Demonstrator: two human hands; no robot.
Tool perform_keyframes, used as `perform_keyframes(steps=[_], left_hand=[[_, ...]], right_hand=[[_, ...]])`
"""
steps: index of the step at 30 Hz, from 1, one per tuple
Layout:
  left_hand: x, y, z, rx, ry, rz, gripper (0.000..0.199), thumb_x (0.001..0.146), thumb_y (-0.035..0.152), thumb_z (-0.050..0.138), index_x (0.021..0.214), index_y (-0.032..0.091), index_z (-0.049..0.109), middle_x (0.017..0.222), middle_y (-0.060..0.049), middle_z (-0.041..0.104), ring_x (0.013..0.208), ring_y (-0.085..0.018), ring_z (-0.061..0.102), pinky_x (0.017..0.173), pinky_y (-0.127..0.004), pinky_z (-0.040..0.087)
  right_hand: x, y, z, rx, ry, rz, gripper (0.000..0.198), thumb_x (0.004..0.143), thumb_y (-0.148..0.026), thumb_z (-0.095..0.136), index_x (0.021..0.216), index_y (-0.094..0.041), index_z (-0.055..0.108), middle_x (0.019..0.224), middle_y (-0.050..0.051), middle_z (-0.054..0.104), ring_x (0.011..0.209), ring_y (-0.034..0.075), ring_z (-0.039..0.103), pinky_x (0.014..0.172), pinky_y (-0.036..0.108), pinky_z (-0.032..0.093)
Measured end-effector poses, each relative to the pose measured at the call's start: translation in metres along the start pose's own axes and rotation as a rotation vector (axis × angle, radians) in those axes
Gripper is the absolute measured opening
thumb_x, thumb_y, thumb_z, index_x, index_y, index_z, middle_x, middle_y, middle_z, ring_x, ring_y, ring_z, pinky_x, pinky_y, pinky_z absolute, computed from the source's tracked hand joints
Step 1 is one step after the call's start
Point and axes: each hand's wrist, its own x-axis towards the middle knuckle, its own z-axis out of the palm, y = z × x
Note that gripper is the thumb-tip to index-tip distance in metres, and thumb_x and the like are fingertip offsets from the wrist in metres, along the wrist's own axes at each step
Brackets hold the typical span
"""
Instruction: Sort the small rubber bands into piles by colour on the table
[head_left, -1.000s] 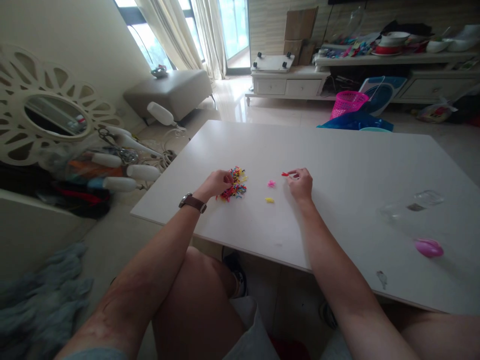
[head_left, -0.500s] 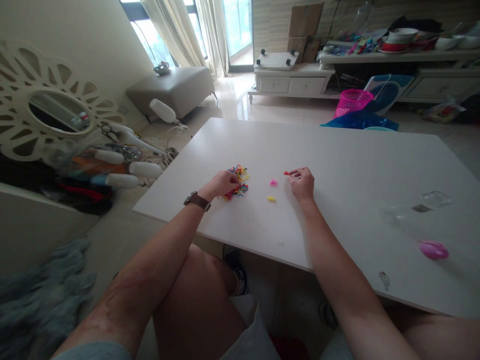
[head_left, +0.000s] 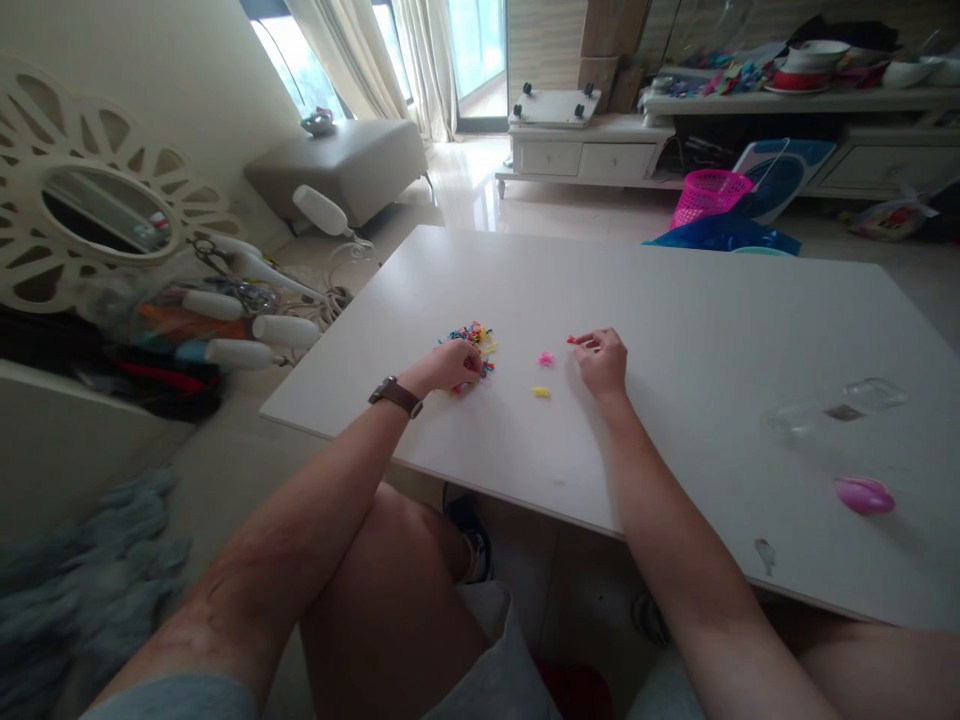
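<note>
My left hand [head_left: 454, 366] reaches into a heap of tiny multicoloured pieces [head_left: 471, 333], its fingers bent together at the near side of the heap. Whatever lies between those fingertips is too small to name. To the right, my right hand [head_left: 604, 362] pinches a small red piece [head_left: 572, 340] between thumb and fingertips, just over the white table [head_left: 675, 320]. Between the two hands lie a little pink cluster [head_left: 546, 359] and, nearer to me, a little yellow cluster [head_left: 541, 393].
A clear plastic bottle [head_left: 832, 410] lies on its side at the table's right. Closer to the edge sits a shiny pink-purple oval object [head_left: 865, 495]. Beyond the table stand a pink mesh basket [head_left: 709, 195] and a white cabinet [head_left: 577, 155].
My left hand has shifted slightly toward me within the heap, uncovering more of its far side. My right hand still holds the red piece in about the same place.
</note>
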Motion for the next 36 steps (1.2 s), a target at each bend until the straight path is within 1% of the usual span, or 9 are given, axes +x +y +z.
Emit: perform_keyframes(steps=[4,9,12,15,17,20,25,30,36], left_hand=[[0.004,0.001,0.008,0.041,0.015,0.058,0.009,0.066,0.022,0.073,0.072,0.017,0.079,0.077,-0.004,0.071,0.068,-0.016,0.06,0.065,-0.027,0.043],[0.007,0.0,0.014,0.117,0.026,0.052,0.009,0.064,0.018,0.071,0.068,0.019,0.079,0.078,-0.006,0.07,0.071,-0.019,0.06,0.065,-0.028,0.044],[0.007,0.0,0.012,0.02,0.051,0.076,0.005,0.067,0.019,0.071,0.065,0.017,0.075,0.081,-0.007,0.069,0.071,-0.017,0.059,0.065,-0.027,0.045],[0.006,0.001,0.01,-0.169,0.046,0.033,0.01,0.073,0.025,0.07,0.075,0.016,0.073,0.074,-0.004,0.067,0.066,-0.015,0.057,0.061,-0.026,0.044],[0.006,0.003,0.01,-0.314,0.024,0.045,0.014,0.077,0.029,0.069,0.081,0.016,0.071,0.072,-0.003,0.068,0.065,-0.014,0.058,0.06,-0.025,0.044],[0.007,0.009,0.015,-0.472,0.013,0.123,0.015,0.079,0.03,0.07,0.081,0.015,0.068,0.075,-0.004,0.071,0.068,-0.014,0.062,0.064,-0.025,0.048],[0.01,0.021,0.022,-0.559,-0.02,0.181,0.016,0.08,0.029,0.071,0.084,0.014,0.07,0.073,-0.004,0.072,0.069,-0.014,0.066,0.065,-0.025,0.049],[0.013,0.027,0.022,-0.609,0.017,0.183,0.012,0.08,0.024,0.071,0.084,0.014,0.069,0.073,-0.005,0.072,0.069,-0.014,0.066,0.066,-0.025,0.05],[0.013,0.033,0.023,-0.623,0.009,0.181,0.012,0.081,0.024,0.071,0.084,0.013,0.07,0.074,-0.006,0.074,0.071,-0.014,0.068,0.069,-0.026,0.052]], right_hand=[[0.0,-0.001,-0.001,-0.007,-0.015,0.006,0.01,0.073,-0.016,0.061,0.075,-0.019,0.07,0.091,0.005,0.064,0.075,0.019,0.061,0.074,0.034,0.05],[-0.001,-0.003,-0.001,-0.012,-0.021,-0.001,0.01,0.074,-0.017,0.06,0.076,-0.019,0.07,0.093,0.006,0.066,0.076,0.019,0.061,0.075,0.035,0.051],[-0.002,-0.007,-0.003,-0.006,-0.021,-0.001,0.011,0.074,-0.017,0.059,0.076,-0.019,0.07,0.093,0.006,0.067,0.078,0.02,0.063,0.077,0.036,0.052],[-0.006,-0.014,-0.004,0.061,-0.026,-0.042,0.012,0.075,-0.02,0.06,0.078,-0.02,0.071,0.094,0.006,0.068,0.081,0.02,0.064,0.078,0.036,0.054],[-0.01,-0.021,-0.002,0.162,-0.086,-0.057,0.011,0.077,-0.025,0.063,0.081,-0.02,0.072,0.092,0.005,0.071,0.08,0.02,0.066,0.077,0.036,0.055],[-0.022,-0.035,0.003,0.335,-0.268,-0.046,0.014,0.08,-0.034,0.069,0.083,-0.021,0.073,0.083,0.003,0.073,0.076,0.019,0.068,0.076,0.036,0.057],[-0.041,-0.053,0.014,0.54,-0.552,-0.09,0.022,0.079,-0.042,0.078,0.09,-0.023,0.075,0.087,0.003,0.077,0.08,0.02,0.071,0.079,0.036,0.059],[-0.041,-0.052,0.015,0.599,-0.585,-0.014,0.026,0.074,-0.043,0.084,0.089,-0.024,0.074,0.086,0.003,0.078,0.081,0.021,0.073,0.08,0.038,0.06],[-0.038,-0.048,0.018,0.587,-0.561,0.022,0.017,0.075,-0.038,0.079,0.083,-0.024,0.073,0.079,0.002,0.076,0.076,0.021,0.073,0.076,0.037,0.059]])
